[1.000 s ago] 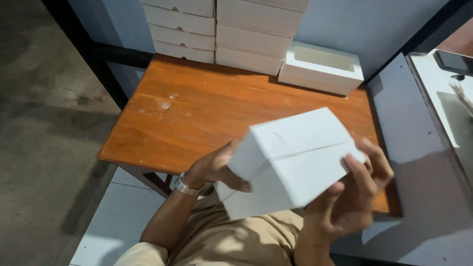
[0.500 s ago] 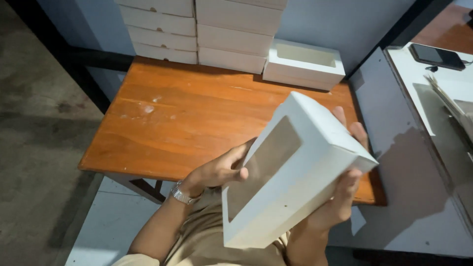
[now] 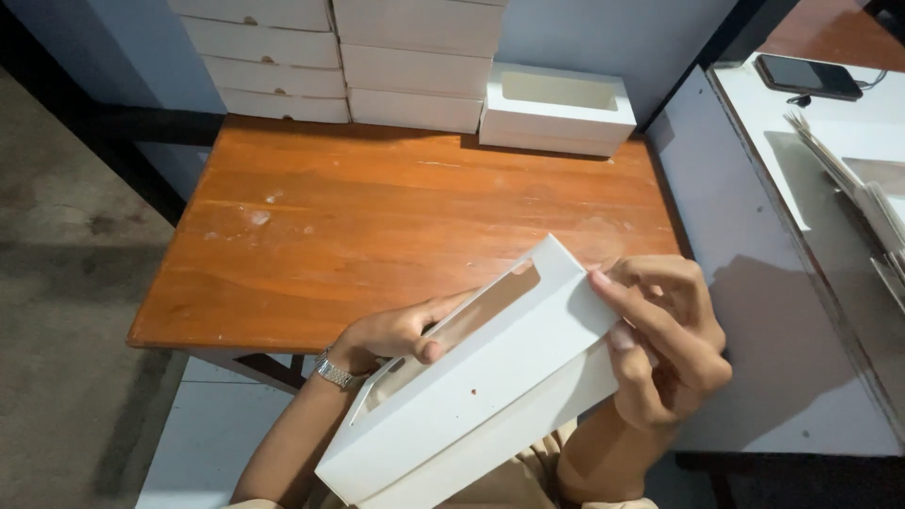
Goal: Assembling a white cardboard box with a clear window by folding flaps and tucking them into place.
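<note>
I hold a white cardboard box (image 3: 481, 396) with a long window cut in its lid, tilted over the near edge of the wooden table (image 3: 377, 226). My left hand (image 3: 396, 335), with a metal watch on the wrist, grips the box's windowed face, thumb at the cut-out's edge. My right hand (image 3: 665, 339) clasps the box's right end, fingers pressed on its upper corner. The box's far side is hidden from me.
Stacks of closed white boxes (image 3: 339, 57) stand at the table's back edge, with one windowed box (image 3: 556, 108) beside them. To the right, a grey surface (image 3: 782, 311) and a white counter carry a dark phone (image 3: 806, 77) and flat cardboard sheets (image 3: 858, 188).
The box has turned in my hands from its plain side up to its windowed face showing, then tilted lower and flatter. My right hand shifted to its upper right corner.
</note>
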